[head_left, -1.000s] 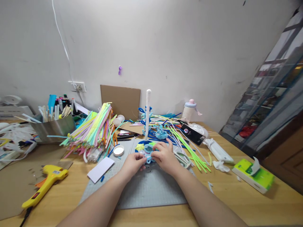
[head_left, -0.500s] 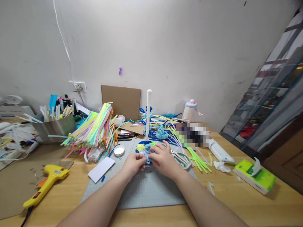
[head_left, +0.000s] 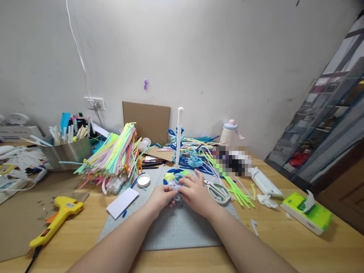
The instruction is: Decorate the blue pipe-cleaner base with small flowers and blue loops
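Observation:
A pipe-cleaner craft with a round base of blue, yellow, green and pale lilac fuzzy pieces rests on the grey cutting mat. From its back rises a straight white fuzzy stem, with blue curled pieces beside it. My left hand has its thumb and fingers closed at the front left edge of the base. Over the right side curl the fingers of my right hand, pressing on the craft, one finger raised. The fingers hide exactly which piece is held. Green-handled scissors lie beside my right hand.
A bundle of pastel pipe cleaners stands at the left behind a white card. Further left lies a yellow glue gun. Loose green pipe cleaners, a tissue pack and a bottle are on the right.
Both hands stay at the front of the craft, with only slight finger shifts; the left fingertips sit a little closer to the right ones. The whole view has shifted slightly.

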Motion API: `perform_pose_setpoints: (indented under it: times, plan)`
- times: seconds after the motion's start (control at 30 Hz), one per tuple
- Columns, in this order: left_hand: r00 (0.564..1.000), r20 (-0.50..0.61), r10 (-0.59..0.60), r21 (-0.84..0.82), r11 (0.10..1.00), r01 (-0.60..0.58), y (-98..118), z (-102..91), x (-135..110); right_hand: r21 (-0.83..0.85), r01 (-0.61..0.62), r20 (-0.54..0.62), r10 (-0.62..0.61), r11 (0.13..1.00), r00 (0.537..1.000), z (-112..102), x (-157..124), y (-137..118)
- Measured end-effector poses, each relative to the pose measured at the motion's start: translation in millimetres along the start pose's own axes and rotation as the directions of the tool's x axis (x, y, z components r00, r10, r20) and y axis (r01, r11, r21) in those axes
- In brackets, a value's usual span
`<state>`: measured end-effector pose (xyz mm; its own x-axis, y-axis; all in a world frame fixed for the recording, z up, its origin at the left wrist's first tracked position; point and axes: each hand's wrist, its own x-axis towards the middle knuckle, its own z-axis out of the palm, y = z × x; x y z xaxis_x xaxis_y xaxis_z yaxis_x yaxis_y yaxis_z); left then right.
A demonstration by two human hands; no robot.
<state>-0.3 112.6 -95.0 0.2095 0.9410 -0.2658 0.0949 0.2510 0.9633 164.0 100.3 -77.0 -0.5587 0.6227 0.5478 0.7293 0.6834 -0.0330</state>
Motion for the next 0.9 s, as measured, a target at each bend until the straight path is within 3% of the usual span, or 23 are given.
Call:
perform_pose_setpoints:
  times: [0.13,0.37,0.47,0.7,0.9]
  plan:
    - [1.0,0.0,0.026,0.023,0.999,-0.026,0.1,0.9,-0.5,0.006,0.018,0.007,-0.018,1.0,1.0,1.0,0.6,-0.1]
    - [0.979,-0.051,0.198,0.215,0.959,-0.183,-5.5,-0.4,4.3,0.009,-0.004,0.005,0.004,1.0,1.0,1.4,0.1,0.1]
    - [0.981,-0.032,0.19,0.24,0.954,-0.177,-5.3,-1.5,4.6,0.01,-0.016,0.004,0.016,1.0,1.0,1.9,0.0,0.5]
    - [0.949,-0.015,0.314,0.348,0.891,-0.29,-5.7,-2.9,4.1,0.048,-0.026,0.005,0.026,0.998,1.0,2.0,0.1,0.7]
    - [0.929,0.072,0.364,0.301,0.88,-0.368,-6.1,-4.5,3.5,0.047,-0.023,0.009,0.022,0.999,1.0,1.9,0.5,0.2]
